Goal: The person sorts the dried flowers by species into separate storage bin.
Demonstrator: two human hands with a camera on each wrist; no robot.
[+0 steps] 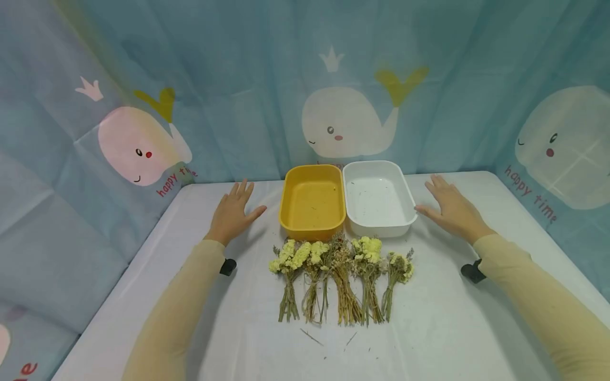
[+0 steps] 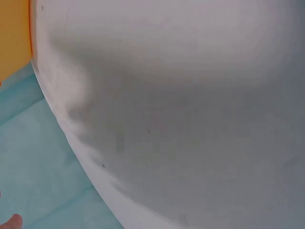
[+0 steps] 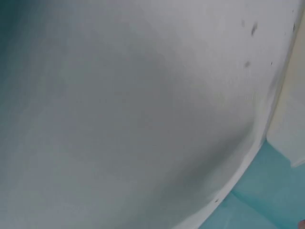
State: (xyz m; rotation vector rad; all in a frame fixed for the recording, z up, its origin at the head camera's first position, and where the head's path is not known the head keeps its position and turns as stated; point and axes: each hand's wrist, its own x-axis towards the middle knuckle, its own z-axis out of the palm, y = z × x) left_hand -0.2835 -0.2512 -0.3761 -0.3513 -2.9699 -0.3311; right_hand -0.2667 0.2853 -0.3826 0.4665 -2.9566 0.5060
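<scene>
My left hand (image 1: 232,212) is held out over the table to the left of a yellow plastic bin (image 1: 312,198), fingers spread and holding nothing. On the other side, my right hand (image 1: 450,207) is spread beside a white plastic bin (image 1: 379,196), its thumb tip right at that bin's right rim. Several small bundles of dried flowers lie in a row in front of the bins, among them a yellow-headed bundle (image 1: 288,278) at the left, a brownish bundle (image 1: 346,283) in the middle and a short bundle (image 1: 396,275) at the right.
A white cloth covers the table (image 1: 267,349). Loose stem bits (image 1: 312,337) are scattered before the bundles. Behind and at both sides hangs a blue curtain (image 1: 238,121) printed with whales. The two bins stand side by side near the back edge.
</scene>
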